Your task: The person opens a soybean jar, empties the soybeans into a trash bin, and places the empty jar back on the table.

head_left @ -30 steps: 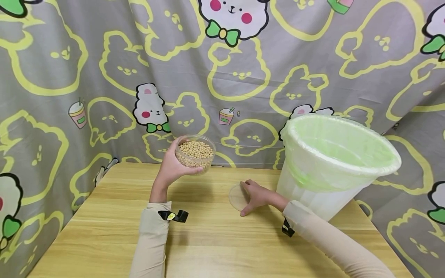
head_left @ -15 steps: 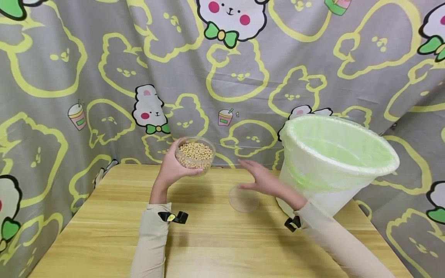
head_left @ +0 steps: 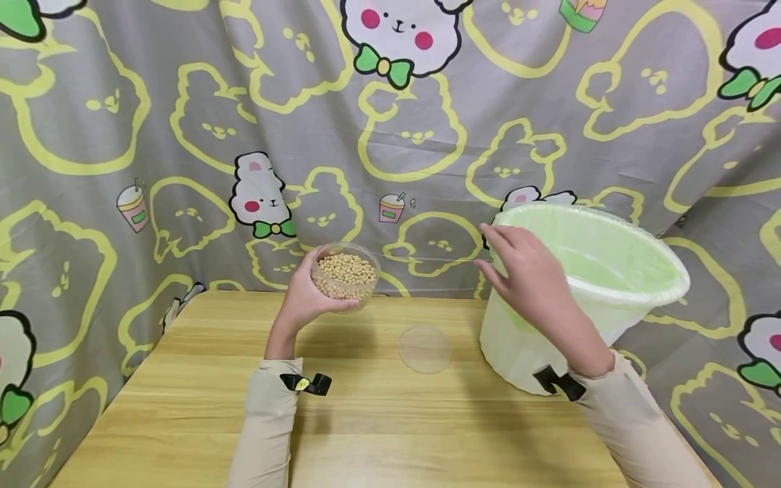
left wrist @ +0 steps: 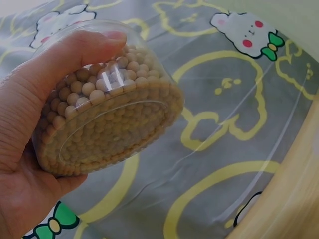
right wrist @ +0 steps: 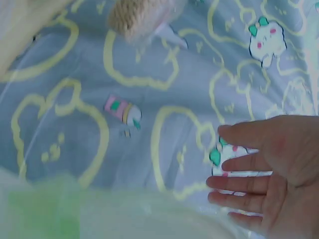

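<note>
My left hand (head_left: 305,291) grips a clear round plastic tub (left wrist: 109,99) by its side, held up over the back of the table. The tub has no lid on and is filled with round, pale yellow soybeans (head_left: 348,270). My right hand (head_left: 531,278) is raised at the left front of a white bin, overlapping its rim in the head view. Its fingers are extended and nothing is in it, as the right wrist view also shows. A clear round lid (head_left: 425,349) lies flat on the table between the two hands.
The tall white bin (head_left: 512,352), lined with a pale green bag (head_left: 610,251), stands at the table's back right. Behind the wooden table (head_left: 366,420) hangs a grey curtain (head_left: 329,129) with cartoon prints.
My right hand has let go of the lid and risen to the right, up to the bin. The lid stays on the table; the left hand keeps holding the tub in place.
</note>
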Action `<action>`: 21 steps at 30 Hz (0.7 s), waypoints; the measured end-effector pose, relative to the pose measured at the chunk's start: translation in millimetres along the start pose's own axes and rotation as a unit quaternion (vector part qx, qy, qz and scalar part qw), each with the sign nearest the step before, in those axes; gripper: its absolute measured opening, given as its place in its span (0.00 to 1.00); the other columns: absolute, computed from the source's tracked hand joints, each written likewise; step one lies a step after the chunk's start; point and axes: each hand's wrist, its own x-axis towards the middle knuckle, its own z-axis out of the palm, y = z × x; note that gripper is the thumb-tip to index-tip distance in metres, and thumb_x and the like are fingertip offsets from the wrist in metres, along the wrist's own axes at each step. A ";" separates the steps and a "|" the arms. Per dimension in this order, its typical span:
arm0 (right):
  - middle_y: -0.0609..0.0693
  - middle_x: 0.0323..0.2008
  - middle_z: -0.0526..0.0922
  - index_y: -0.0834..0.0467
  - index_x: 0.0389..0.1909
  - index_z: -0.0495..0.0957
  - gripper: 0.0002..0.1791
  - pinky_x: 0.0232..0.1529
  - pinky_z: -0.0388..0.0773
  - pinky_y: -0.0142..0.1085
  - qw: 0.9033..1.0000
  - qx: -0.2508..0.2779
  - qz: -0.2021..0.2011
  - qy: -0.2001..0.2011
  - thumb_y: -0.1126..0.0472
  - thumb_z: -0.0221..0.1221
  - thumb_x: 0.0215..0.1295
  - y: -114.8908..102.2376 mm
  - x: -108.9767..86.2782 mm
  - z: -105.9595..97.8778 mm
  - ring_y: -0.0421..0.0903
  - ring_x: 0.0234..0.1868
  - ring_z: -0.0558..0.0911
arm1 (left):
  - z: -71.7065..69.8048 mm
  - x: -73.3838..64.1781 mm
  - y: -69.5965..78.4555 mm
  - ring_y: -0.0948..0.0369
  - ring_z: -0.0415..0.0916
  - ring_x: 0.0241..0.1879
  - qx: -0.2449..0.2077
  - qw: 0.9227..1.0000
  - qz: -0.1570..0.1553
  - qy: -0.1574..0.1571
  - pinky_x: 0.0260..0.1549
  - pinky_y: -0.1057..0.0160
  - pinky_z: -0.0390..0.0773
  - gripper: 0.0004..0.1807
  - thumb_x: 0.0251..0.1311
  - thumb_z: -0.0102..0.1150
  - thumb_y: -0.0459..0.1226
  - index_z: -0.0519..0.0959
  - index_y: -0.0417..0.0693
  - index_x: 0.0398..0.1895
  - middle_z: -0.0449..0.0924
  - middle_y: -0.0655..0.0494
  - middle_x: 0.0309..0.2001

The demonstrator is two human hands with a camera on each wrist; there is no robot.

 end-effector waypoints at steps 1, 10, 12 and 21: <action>0.66 0.53 0.83 0.68 0.63 0.76 0.30 0.59 0.78 0.56 1.000 -0.015 0.012 0.001 0.62 0.70 0.61 3.4 -2.7 -3.6 0.65 0.56 0.80 | 1.1 0.1 -0.2 0.48 0.68 0.67 0.000 1.000 0.000 -0.001 0.70 0.43 0.67 0.65 0.29 0.90 0.39 0.60 0.52 0.77 0.67 0.48 0.70; 0.60 0.21 0.78 0.66 0.35 0.78 0.08 0.13 0.70 0.49 0.991 -0.096 0.091 0.007 0.64 0.65 0.64 19.7 -24.1 -7.4 0.59 0.21 0.76 | 10.1 -3.0 8.9 0.48 0.69 0.66 0.021 1.000 0.010 -0.009 0.69 0.43 0.69 0.68 0.27 0.90 0.42 0.59 0.50 0.77 0.68 0.48 0.70; 0.57 0.17 0.72 0.64 0.29 0.75 0.08 0.09 0.64 0.45 0.991 -0.103 0.083 0.024 0.66 0.64 0.64 21.3 -26.5 -4.1 0.55 0.16 0.72 | 12.6 -3.2 11.4 0.48 0.70 0.66 0.022 1.000 0.018 -0.009 0.69 0.43 0.69 0.68 0.27 0.90 0.41 0.59 0.49 0.77 0.69 0.48 0.69; 0.57 0.20 0.77 0.66 0.40 0.82 0.08 0.10 0.67 0.45 0.995 -0.068 0.044 0.060 0.69 0.65 0.62 25.2 -31.1 -1.5 0.55 0.17 0.74 | 31.6 -0.4 27.3 0.51 0.70 0.66 0.007 0.999 0.037 -0.019 0.68 0.46 0.70 0.66 0.27 0.90 0.40 0.61 0.49 0.76 0.70 0.52 0.68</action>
